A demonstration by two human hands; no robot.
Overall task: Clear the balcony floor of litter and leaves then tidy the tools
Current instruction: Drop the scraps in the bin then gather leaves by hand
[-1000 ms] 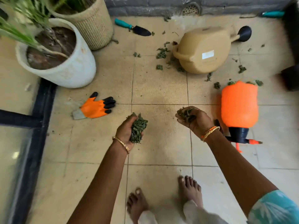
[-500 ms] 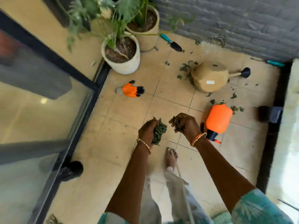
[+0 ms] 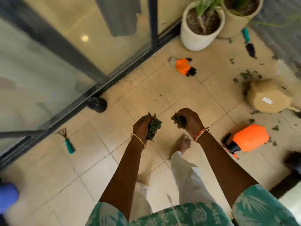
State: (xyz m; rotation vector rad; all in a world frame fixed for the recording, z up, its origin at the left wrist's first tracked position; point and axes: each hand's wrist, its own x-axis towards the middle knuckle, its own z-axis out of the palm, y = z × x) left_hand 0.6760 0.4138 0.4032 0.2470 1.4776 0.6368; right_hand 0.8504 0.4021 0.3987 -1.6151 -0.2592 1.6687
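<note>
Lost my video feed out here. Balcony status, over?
Left hand gripping a leaf clump, right hand gripping another. Loose leaves left by the watering can. Hand rake, trowel, glove, sprayer on floor.

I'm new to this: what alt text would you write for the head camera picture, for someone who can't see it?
Seen from above, a person's left hand and right hand each grip a clump of leaves over a tiled balcony floor. Around them lie an orange glove, an orange sprayer, a tipped watering can, a hand rake and more scattered leaves.
</note>
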